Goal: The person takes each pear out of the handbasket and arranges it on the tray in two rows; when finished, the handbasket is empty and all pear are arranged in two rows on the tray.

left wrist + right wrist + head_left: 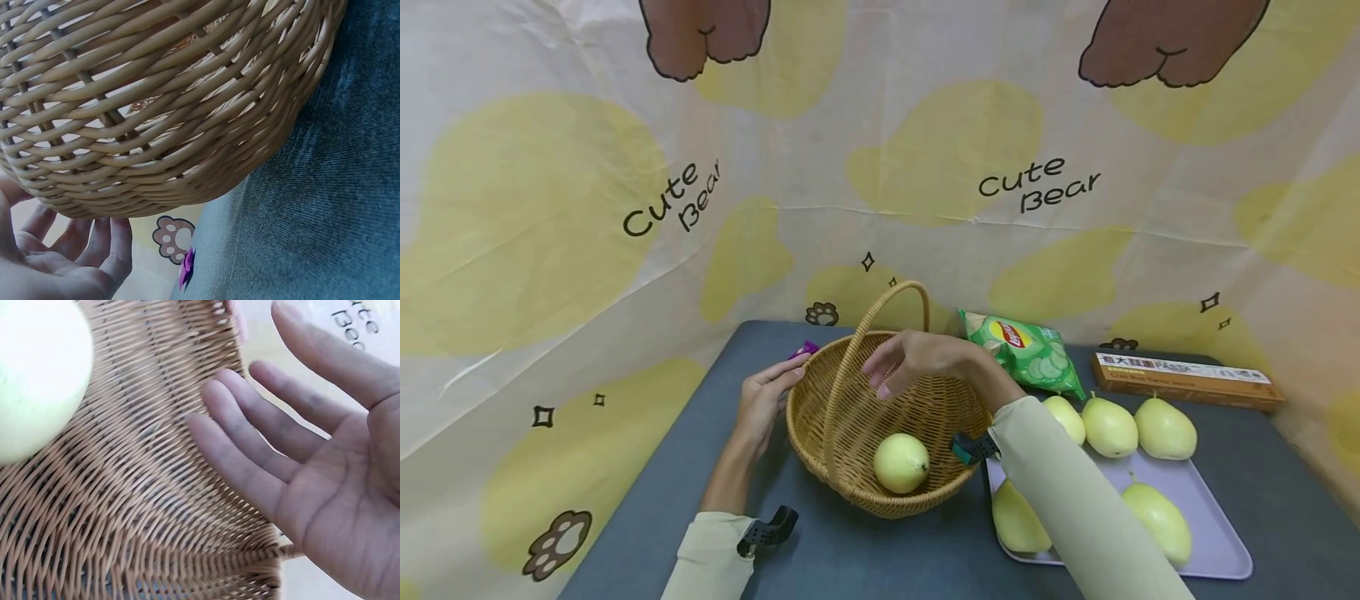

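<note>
A wicker basket (865,492) with a tall handle stands on the dark table, holding one pale yellow-green pear (901,463). At its left rim, my left hand (767,396) grips the edge; in the left wrist view the fingertips of that left hand (75,256) go out of sight at the rim. Over the basket's opening hovers my right hand (917,360), relaxed and holding nothing. The right wrist view shows the palm of this right hand (325,469) with loosely bent fingers, the pear (37,381) lying lower in the basket and apart from them.
Right of the basket, a lilac tray (1217,542) carries several more pears (1165,429), partly hidden by my right sleeve. Behind stand a green bag of chips (1022,346) and a long brown box (1187,382). A purple packet (805,348) peeks out behind the left rim.
</note>
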`<state>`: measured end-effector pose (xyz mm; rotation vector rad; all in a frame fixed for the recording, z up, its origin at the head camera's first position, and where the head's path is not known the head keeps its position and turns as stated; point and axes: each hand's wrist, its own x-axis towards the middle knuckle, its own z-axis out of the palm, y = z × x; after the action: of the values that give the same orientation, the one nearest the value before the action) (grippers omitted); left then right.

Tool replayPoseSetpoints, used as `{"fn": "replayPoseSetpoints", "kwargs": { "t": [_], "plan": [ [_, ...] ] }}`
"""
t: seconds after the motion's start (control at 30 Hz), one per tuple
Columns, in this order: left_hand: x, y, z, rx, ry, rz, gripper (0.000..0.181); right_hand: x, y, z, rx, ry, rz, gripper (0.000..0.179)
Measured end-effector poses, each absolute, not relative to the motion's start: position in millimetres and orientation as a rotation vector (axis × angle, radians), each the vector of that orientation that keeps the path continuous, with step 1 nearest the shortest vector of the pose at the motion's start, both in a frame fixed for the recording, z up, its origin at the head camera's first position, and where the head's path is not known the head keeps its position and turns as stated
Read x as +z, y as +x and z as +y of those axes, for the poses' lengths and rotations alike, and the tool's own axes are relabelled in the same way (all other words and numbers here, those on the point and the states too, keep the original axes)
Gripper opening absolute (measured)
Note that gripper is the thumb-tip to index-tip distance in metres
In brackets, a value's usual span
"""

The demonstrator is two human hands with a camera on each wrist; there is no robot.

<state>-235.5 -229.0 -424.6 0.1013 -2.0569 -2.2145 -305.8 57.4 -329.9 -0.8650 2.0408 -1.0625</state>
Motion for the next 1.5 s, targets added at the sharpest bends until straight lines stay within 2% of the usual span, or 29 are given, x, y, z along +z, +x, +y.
{"fn": "replayPoseSetpoints", "kwargs": {
  "t": [0.23,0.33,0.67,1.1,1.37,1.5],
  "plan": [
    [-424,-236,-228,-2.215,0.107,-2.047,0.039,-345,-315,59,-0.981,-0.796,1.856,0.062],
    [-425,-235,-228,-2.211,0.103,-2.048,0.039,-349,-317,57,-0.942,-0.762,1.818,0.063],
    [-426,-234,-226,-2.2,0.092,-2.068,0.038,-364,-316,52,-0.753,-0.687,1.809,0.054],
    [-422,-234,-226,-2.189,0.061,-2.072,0.039,-367,-309,47,-0.59,-0.707,1.832,0.054],
    [-420,-233,-226,-2.187,0.057,-2.072,0.038,-367,-307,45,-0.595,-0.68,1.763,0.035],
    [-420,-232,-226,-2.181,0.055,-2.074,0.038,-367,-308,44,-0.582,-0.682,1.772,0.038]
  ]
}}
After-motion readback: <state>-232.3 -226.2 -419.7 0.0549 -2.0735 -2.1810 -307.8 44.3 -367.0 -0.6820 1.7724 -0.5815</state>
